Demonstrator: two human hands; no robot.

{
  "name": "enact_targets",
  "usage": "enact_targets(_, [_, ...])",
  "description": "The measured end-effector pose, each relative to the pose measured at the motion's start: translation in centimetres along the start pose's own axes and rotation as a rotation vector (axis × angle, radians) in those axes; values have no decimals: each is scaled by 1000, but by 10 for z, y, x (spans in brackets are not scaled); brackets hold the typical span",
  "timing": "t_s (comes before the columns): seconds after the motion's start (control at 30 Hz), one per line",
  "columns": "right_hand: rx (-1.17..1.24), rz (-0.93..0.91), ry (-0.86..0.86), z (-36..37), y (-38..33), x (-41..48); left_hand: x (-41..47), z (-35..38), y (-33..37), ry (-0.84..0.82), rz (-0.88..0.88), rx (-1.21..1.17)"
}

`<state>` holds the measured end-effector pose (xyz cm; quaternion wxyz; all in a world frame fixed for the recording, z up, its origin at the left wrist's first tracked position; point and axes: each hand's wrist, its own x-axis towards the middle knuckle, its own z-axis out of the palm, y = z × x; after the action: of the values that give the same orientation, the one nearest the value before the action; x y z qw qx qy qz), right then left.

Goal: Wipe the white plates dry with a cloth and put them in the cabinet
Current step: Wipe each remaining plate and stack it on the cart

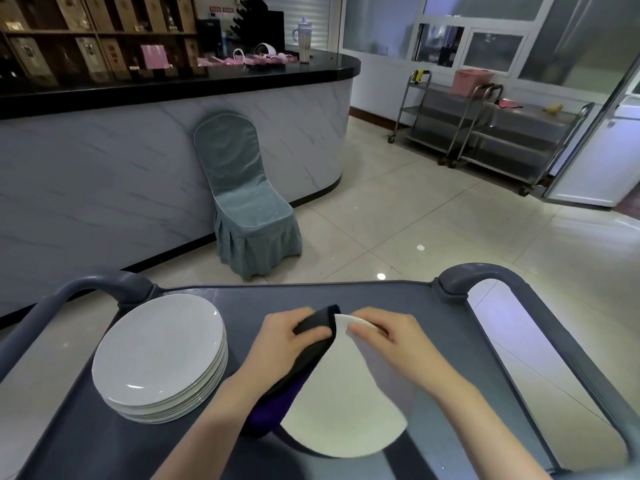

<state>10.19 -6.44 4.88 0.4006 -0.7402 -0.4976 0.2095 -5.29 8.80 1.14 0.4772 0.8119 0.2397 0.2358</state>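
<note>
A white plate is held above the grey cart top. My right hand pinches its far rim. My left hand grips a dark cloth folded over the plate's left edge; a purple part of the cloth hangs below my wrist. A stack of several white plates sits on the cart to the left of my hands.
The cart has raised grey handles at the far left and far right. Beyond it stand a covered chair against a marble-fronted counter and steel trolleys at the back right. A white door stands open.
</note>
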Motion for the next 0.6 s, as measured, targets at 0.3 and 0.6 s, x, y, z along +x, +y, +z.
enact_targets(0.3, [390,128,398,6,9,-17,-22,7,-7,251,-259,-266])
enact_targets(0.6, [223,19,165,23,1,-19,-5,-7,0,-89,-25,21])
